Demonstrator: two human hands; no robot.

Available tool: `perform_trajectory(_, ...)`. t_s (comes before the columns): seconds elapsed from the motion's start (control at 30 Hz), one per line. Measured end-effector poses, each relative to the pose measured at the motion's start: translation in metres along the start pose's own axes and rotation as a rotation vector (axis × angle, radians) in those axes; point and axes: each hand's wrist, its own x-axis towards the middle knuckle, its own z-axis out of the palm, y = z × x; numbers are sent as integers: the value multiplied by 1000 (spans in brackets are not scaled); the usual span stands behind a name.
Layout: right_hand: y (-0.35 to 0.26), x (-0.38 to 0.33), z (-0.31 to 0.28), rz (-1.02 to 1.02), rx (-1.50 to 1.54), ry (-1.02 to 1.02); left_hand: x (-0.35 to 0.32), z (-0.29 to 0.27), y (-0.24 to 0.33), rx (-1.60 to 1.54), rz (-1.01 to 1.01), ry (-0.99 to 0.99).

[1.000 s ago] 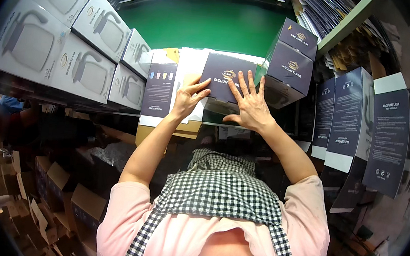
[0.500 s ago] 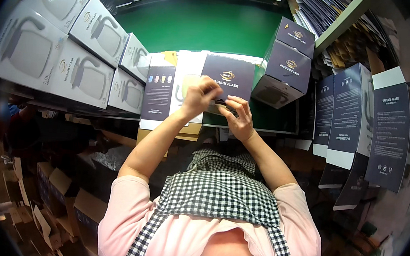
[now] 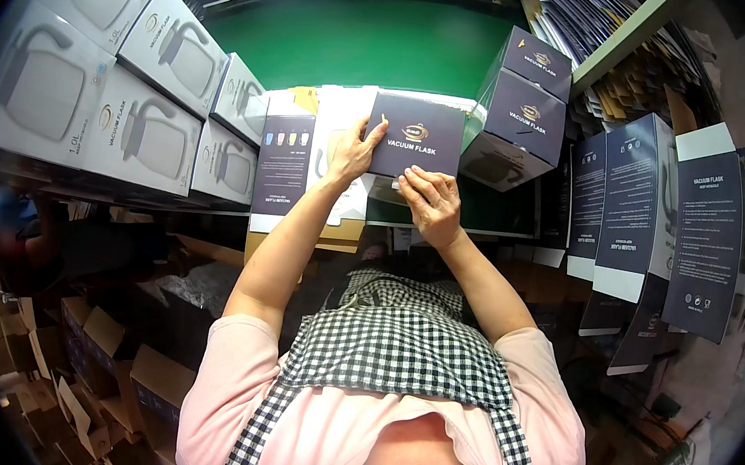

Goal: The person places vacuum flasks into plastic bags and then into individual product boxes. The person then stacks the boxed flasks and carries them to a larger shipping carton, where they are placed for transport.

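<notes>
In front of me stands a carton with a dark blue top showing a gold emblem and white print. My left hand is at its left edge, with fingertips bent over onto the top. My right hand presses its closed fingers against the near edge of that top. The carton's near side is partly hidden under the right hand. To the left of the carton lie flattened box blanks, dark blue and white, and my left wrist passes over them.
White and grey flask cartons are stacked at the left. Two dark cartons stand on the green table to the right. Folded box sleeves hang at the far right, below piled flat cardboard. Open brown cartons lie lower left.
My left hand has moved from the carton's near edge to its left edge. The dark flap at the near edge no longer shows, and the right hand has closed against that edge.
</notes>
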Motion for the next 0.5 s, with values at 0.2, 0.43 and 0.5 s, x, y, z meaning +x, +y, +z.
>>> perform_trajectory(0.2, -8, 0, 9, 365, -40, 59, -1, -6, -12, -99, -143, -19)
perform_trajectory(0.43, -22, -15, -36, 873, 407, 82, -38, 11, 21, -266, -296, -318)
perform_trajectory(0.5, -44, -40, -68, 871, 432, 129, -72, 30, 38, -40, -206, -302)
